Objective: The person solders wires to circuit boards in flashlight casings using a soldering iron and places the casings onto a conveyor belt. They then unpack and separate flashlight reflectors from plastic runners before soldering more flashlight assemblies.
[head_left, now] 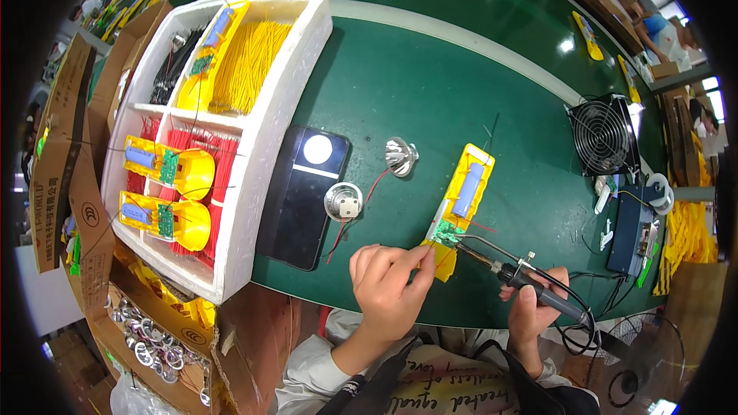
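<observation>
Holding the yellow housing [464, 204] down at its near end, my left hand [388, 284] pinches the corner just beside the small green circuit board [446, 232], fingers closed narrow on the plastic; my right hand [533, 309] is wrapped shut around the grip of the soldering iron [530, 280], whose tip sits at the board, right of centre in the frame. The housing lies tilted on the green table [430, 84], its blue cell in the upper half. As I judge it, the risk is closeness — my left fingertips are almost touching the spot where the tip works, so a small slip of the iron could burn them or scorch the yellow plastic, and a wobble of the housing could smear solder across neighbouring pads. The iron's cable [573, 334] loops at the lower right and could tug the tip off line. Left of centre a black phone [302, 196] lies beside a round silver LED disc [343, 201] and a shiny reflector cup [401, 156]; their thin red wire [374, 187] runs toward my left hand and could snag it. At upper left a white foam tray [280, 119] holds yellow and red wire bundles with more yellow housings. A small black fan [602, 135] stands at the right — well apart from the work.
</observation>
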Available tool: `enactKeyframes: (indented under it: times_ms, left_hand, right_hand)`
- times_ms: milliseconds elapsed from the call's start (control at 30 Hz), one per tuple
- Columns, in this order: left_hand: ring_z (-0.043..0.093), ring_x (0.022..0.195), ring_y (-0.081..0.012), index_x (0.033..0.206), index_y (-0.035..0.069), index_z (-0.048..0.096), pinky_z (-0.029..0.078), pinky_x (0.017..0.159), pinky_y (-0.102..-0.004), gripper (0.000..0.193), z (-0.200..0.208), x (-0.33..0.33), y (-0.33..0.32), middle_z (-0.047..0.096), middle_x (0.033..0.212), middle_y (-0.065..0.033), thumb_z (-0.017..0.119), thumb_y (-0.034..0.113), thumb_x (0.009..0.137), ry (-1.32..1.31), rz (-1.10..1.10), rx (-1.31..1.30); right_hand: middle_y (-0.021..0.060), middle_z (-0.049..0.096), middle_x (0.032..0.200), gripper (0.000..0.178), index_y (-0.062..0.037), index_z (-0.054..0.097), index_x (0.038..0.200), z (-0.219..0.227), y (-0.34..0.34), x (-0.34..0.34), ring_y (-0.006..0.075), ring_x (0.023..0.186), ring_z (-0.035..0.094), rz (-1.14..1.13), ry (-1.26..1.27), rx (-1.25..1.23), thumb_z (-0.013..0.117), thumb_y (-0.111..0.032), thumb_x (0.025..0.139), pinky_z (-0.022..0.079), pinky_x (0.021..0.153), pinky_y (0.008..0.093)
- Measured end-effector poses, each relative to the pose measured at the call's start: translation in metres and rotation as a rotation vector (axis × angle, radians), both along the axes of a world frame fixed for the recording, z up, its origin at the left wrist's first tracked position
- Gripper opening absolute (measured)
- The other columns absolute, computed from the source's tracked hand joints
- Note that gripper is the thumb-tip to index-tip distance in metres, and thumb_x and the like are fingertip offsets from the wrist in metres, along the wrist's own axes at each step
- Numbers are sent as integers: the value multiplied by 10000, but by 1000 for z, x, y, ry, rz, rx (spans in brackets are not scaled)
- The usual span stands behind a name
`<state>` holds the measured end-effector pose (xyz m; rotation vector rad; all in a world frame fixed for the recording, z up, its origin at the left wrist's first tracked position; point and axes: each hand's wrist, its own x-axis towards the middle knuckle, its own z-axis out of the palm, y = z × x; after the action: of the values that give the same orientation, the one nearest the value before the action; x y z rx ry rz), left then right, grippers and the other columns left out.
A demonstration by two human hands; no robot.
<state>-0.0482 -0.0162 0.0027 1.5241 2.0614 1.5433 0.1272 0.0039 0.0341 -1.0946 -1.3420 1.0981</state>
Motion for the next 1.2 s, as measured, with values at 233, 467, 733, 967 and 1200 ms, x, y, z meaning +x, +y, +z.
enactKeyframes:
  times_ms: [233,467,733,967,1200]
  left_hand:
    - [494,605,-155,733,87,653,359,633,-293,168,2,2,3,520,626,22,727,32,593,45,16,-38]
    - [493,604,-150,735,93,657,358,649,-294,175,0,1,4,529,631,26,736,39,589,64,15,-33]
    - [498,602,-154,726,97,647,368,650,-297,182,-1,2,5,531,631,22,737,28,583,78,3,-22]
    - [499,590,-159,716,91,638,371,645,-298,189,-1,2,5,531,626,19,741,13,579,87,-1,-16]
    - [494,585,-155,719,90,634,370,644,-294,194,-2,3,5,529,624,18,748,17,579,82,-5,3]
  right_hand:
    - [153,560,646,314,-3,357,868,-8,0,-3,163,520,557,-33,-11,34,616,-162,790,488,491,263]
    - [151,567,629,340,6,359,872,-11,-1,1,162,485,557,-43,-86,47,610,-211,797,483,453,262]
    - [154,571,628,346,19,355,880,-11,0,0,169,486,567,-32,-87,24,598,-216,807,486,458,259]
    - [162,569,650,330,13,342,882,-14,-1,0,174,497,570,-12,-88,51,592,-191,810,491,466,262]
    - [148,560,645,335,4,339,878,-15,-2,4,177,504,571,-10,-82,69,595,-202,811,491,474,260]
